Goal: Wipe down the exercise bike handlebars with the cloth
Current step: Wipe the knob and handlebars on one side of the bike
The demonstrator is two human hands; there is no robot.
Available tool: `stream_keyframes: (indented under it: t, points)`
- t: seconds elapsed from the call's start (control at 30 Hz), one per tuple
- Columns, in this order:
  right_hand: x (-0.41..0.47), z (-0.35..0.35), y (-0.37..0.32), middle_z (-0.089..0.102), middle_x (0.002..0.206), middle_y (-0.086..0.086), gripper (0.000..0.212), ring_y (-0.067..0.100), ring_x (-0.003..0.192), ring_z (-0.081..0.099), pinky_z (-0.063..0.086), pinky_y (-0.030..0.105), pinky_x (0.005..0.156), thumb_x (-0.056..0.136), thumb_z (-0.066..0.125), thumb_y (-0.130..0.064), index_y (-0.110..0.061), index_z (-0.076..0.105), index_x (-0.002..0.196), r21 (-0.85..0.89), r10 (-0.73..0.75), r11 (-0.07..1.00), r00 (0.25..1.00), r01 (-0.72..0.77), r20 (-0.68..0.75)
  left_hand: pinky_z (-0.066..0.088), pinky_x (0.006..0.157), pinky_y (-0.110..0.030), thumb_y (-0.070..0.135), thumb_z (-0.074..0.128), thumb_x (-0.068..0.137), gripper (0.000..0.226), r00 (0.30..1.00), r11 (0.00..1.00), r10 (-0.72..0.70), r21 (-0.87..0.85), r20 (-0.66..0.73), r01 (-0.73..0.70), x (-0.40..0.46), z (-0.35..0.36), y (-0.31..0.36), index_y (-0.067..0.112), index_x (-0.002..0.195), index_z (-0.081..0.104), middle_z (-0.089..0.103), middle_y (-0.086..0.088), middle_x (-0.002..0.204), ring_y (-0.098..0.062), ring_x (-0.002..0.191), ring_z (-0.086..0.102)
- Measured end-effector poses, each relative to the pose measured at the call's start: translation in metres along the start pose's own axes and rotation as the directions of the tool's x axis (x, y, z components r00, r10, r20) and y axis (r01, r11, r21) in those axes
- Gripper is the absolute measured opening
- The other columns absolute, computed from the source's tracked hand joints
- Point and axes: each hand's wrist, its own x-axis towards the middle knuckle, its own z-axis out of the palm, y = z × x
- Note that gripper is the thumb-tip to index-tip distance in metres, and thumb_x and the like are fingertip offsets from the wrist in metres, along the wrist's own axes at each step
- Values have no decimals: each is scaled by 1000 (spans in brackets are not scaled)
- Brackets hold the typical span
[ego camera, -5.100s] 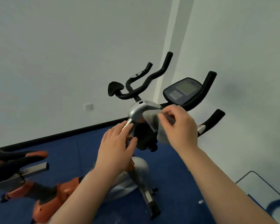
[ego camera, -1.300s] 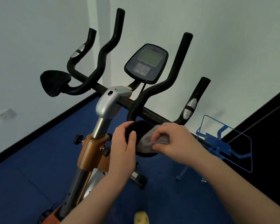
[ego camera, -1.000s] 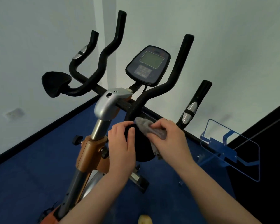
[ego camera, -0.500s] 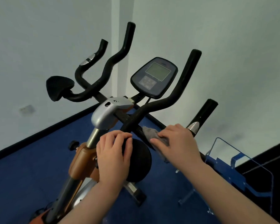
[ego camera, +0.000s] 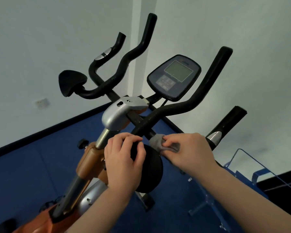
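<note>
The black handlebars (ego camera: 173,110) of the exercise bike fill the middle of the view, with several upright prongs. My right hand (ego camera: 190,150) is shut on a small grey cloth (ego camera: 160,142) and presses it against the lower right bar, just above a round black elbow pad (ego camera: 151,170). My left hand (ego camera: 124,158) grips the left edge of that round pad, fingers curled over its top. A silver clamp (ego camera: 119,113) joins the bars to the post.
A dark console with a screen (ego camera: 174,78) sits between the bars. A second black pad (ego camera: 71,82) sticks out at left. An orange post collar (ego camera: 89,160) is below. A blue metal frame (ego camera: 252,179) stands on the blue floor at right, near white walls.
Over the last second my right hand slid the cloth up off the round pad onto the bar beside it. My left hand stayed on the pad. The view tilted and came closer.
</note>
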Motion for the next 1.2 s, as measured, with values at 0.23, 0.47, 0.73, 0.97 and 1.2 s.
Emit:
stream_keyframes:
  t: [0.23, 0.47, 0.73, 0.97, 1.2]
  points:
    - [18, 11, -15, 63, 58, -9, 29, 6, 58, 56, 44, 24, 55, 74, 70, -50, -22, 64, 65, 55, 99, 994, 994, -96, -39, 23, 91, -12, 28, 51, 86, 16, 999, 1000, 14, -15, 33, -13, 0, -2, 0, 22, 93, 64, 55, 8, 98, -3, 97, 42]
    - [-2, 7, -13, 68, 72, -4, 26, 23, 73, 63, 49, 33, 63, 75, 70, -48, -25, 60, 82, -80, 81, 993, 996, -84, -45, 40, 84, -29, 21, 54, 84, 13, 984, 989, 145, -36, 100, -142, 4, -6, 2, 22, 93, 63, 57, 7, 97, -12, 92, 54]
    - [-23, 7, 1, 69, 69, -4, 17, 24, 64, 65, 51, 34, 56, 79, 69, -37, -22, 62, 82, -169, -117, 981, 983, 93, -139, 38, 82, -33, 22, 52, 85, 14, 961, 968, 246, 26, 130, -251, 8, -3, 9, 23, 94, 63, 59, 6, 97, -13, 92, 54]
    - [-43, -18, 69, 73, 100, 2, 15, 16, 101, 67, 54, 32, 88, 88, 68, -20, -6, 73, 90, -203, -567, 819, 810, 537, -148, 36, 75, -26, 26, 50, 86, 20, 890, 940, 342, -90, 302, -330, 28, 16, 42, 21, 101, 62, 59, 8, 99, -9, 84, 56]
    - [-23, -44, 99, 72, 105, 4, 14, 17, 104, 65, 50, 42, 94, 91, 62, -14, -4, 72, 92, -128, -315, 949, 856, 288, -411, 38, 77, -28, 36, 45, 87, 20, 836, 924, 256, 131, 485, -359, 29, 26, 46, 33, 96, 63, 66, 17, 98, -7, 89, 61]
